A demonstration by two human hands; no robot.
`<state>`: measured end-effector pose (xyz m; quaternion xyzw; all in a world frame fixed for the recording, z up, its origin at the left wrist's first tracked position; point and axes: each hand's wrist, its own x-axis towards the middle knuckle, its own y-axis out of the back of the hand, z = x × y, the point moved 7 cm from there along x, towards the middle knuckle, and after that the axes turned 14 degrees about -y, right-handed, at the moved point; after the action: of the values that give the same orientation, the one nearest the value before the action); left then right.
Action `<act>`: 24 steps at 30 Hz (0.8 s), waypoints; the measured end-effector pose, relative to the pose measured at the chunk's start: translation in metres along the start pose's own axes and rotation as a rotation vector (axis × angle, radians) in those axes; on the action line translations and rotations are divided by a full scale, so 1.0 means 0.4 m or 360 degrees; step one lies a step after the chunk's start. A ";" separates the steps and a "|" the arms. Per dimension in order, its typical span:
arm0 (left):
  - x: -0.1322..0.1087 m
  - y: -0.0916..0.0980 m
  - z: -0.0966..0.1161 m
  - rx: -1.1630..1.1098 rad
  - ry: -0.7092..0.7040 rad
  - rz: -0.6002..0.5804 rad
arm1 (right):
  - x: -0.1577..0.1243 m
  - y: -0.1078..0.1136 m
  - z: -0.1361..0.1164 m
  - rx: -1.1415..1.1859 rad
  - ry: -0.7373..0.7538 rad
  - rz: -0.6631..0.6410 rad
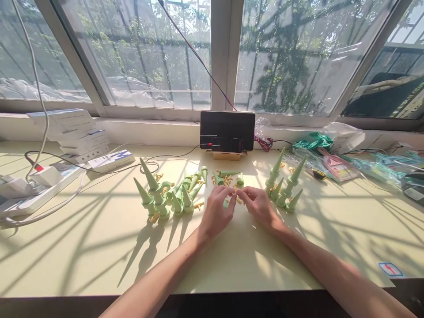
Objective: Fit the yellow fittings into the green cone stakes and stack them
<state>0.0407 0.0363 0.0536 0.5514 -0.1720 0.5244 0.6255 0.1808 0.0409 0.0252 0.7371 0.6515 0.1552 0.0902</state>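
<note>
Near the middle of the table my left hand (218, 206) and my right hand (257, 204) meet, fingertips pinched close together. Whatever lies between them is too small and too covered to name. Just beyond the fingers are small yellow-tan pegs (228, 180), a green cone lying on its side (229, 172) and a short green piece (240, 180). Left of my left hand, green cones on ringed bases (187, 202) stand and lie in a cluster, with taller stacked ones (150, 176) at its outer side. More stacked green cones (294, 176) stand upright beyond my right hand.
A black tablet (227, 123) leans at the back, a phone (227, 145) before it. White boxes (77, 134) and a power strip (43, 190) with cables are at left. Plastic bags (341, 165) and green cord (313, 141) lie at right. Windows rise behind the table (232, 269).
</note>
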 end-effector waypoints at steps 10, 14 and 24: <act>0.001 0.002 -0.006 -0.0071 0.0080 -0.0028 | 0.006 -0.005 0.009 -0.0041 0.0035 -0.0032; 0.001 0.001 -0.016 -0.0084 0.0184 -0.0046 | 0.011 -0.013 0.019 0.0013 0.0035 -0.0104; -0.003 -0.004 -0.029 -0.0100 0.0271 -0.0059 | 0.009 -0.024 0.012 0.0054 0.0102 -0.0162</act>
<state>0.0372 0.0461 0.0481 0.4880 -0.1244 0.5520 0.6646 0.1739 0.0462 0.0179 0.6990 0.6933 0.1627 0.0645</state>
